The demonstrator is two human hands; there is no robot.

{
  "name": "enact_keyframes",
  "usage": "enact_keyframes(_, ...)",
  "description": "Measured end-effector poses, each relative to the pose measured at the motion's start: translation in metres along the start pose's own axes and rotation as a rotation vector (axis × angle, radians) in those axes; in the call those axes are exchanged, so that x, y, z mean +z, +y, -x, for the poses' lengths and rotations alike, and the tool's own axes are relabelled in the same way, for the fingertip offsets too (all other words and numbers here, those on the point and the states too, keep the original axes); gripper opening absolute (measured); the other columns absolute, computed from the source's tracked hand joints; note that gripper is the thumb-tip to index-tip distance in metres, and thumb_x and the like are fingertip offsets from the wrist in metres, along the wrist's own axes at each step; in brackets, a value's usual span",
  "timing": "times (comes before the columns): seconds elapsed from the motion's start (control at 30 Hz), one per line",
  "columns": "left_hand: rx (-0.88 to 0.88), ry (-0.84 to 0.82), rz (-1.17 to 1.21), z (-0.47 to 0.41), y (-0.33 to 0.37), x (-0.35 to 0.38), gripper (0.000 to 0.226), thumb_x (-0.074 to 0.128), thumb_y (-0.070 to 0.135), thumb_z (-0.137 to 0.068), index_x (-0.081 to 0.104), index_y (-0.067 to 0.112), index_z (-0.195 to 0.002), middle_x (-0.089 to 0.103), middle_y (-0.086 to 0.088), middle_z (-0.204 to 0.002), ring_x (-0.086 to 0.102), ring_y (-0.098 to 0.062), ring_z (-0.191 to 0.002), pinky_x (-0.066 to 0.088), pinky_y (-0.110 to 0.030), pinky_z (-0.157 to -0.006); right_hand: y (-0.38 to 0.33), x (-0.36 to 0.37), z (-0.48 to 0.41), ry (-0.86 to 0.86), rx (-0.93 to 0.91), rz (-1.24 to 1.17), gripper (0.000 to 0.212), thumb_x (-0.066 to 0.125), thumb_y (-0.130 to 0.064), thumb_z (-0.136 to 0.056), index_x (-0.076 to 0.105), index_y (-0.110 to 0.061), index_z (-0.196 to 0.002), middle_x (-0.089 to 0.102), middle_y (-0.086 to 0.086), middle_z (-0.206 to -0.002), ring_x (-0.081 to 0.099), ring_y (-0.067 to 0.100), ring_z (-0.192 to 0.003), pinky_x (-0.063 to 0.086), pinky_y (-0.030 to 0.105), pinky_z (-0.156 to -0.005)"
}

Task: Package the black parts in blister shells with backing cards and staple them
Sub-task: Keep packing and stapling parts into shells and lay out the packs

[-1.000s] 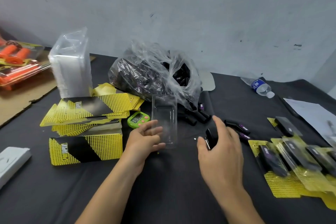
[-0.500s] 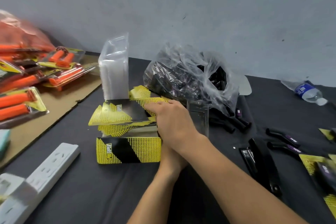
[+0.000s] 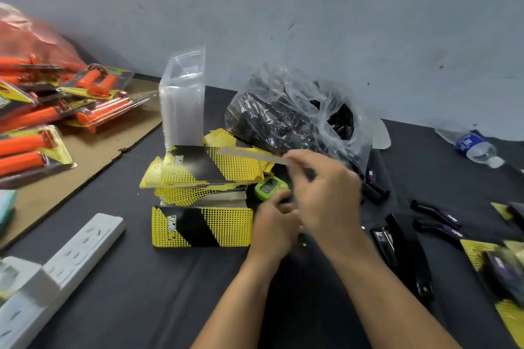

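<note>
Pinched in right grip [image 3: 326,193], backing card [image 3: 249,154] stretches leftward, nearly level; left grip [image 3: 273,224] state unclear.

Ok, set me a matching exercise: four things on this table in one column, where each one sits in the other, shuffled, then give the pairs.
Things
1. power strip
2. water bottle
3. green timer
4. stapler

Places
A. lying on its side at the far right, close to the wall
B. at the near left, closest to the camera
C. at the near right, beside two loose black parts
D. between the pile of backing cards and the right hand

Pairs: 1-B, 2-A, 3-D, 4-C
</note>
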State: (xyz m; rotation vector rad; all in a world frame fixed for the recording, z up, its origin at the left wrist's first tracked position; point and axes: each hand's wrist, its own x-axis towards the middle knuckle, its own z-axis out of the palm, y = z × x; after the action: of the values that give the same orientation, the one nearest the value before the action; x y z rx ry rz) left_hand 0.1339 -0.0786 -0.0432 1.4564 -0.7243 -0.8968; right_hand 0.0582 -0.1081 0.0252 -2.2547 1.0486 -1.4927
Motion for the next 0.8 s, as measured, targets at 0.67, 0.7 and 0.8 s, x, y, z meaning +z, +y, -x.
enact_keyframes(0.67,0.093,0.339,-0.945,0.005,-0.012,0.021,0.037,0.044,0.060,-0.097,0.063,0.032,-0.081,0.049,0.014,-0.067,0.049,-0.019,-0.068,0.035,-0.033,-0.060,0.063,-0.087,0.042,-0.244,0.278,0.559,0.028,0.051,-0.028,-0.097,0.074,-0.029,-0.080,0.066,-0.007,-0.071,0.049,0.016,-0.074,0.042,0.041,-0.088)
enact_keyframes(0.7,0.084,0.334,-0.949,0.005,-0.012,0.021,0.039,0.043,0.062,-0.096,0.067,0.034,-0.084,0.051,0.014,-0.068,0.050,-0.019,-0.071,0.036,-0.032,-0.060,0.074,-0.088,0.022,-0.296,0.294,0.585,0.025,0.053,-0.023,-0.097,0.076,-0.029,-0.091,0.071,-0.006,-0.081,0.051,0.017,-0.081,0.040,0.039,-0.089)
enact_keyframes(0.8,0.130,0.315,-0.855,0.002,-0.015,0.018,0.035,0.048,0.059,-0.095,0.071,0.039,-0.111,0.071,0.009,-0.097,0.061,-0.023,-0.094,0.040,-0.034,-0.073,0.104,-0.077,-0.028,-0.589,0.401,0.716,0.028,0.058,-0.017,-0.097,0.071,-0.023,-0.121,0.071,0.005,-0.113,0.061,0.027,-0.100,0.044,0.037,-0.086)
